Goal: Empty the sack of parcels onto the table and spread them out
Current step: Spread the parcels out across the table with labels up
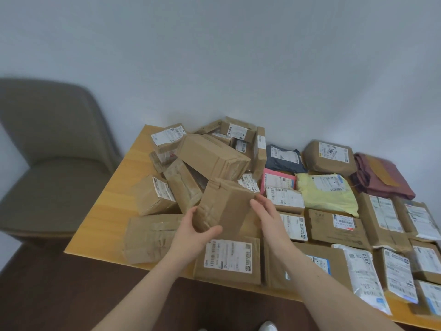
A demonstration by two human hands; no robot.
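Observation:
A plain brown cardboard box (224,206) is held above the wooden table (105,206). My left hand (193,232) grips its lower left corner with fingers curled under it. My right hand (267,216) touches its right side with straight fingers. Behind it a loose heap of brown parcels (210,156) covers the table's far left. To the right, parcels lie flat in rows, among them a yellow mailer (327,192), a pink one (276,180) and a dark grey one (284,158). A folded maroon sack (381,177) lies at the back right.
A grey-brown upholstered chair (47,158) stands left of the table against the pale wall. The floor in front is dark wood. A large flat box (226,259) and a crumpled taped box (152,237) sit at the table's near edge, under my arms.

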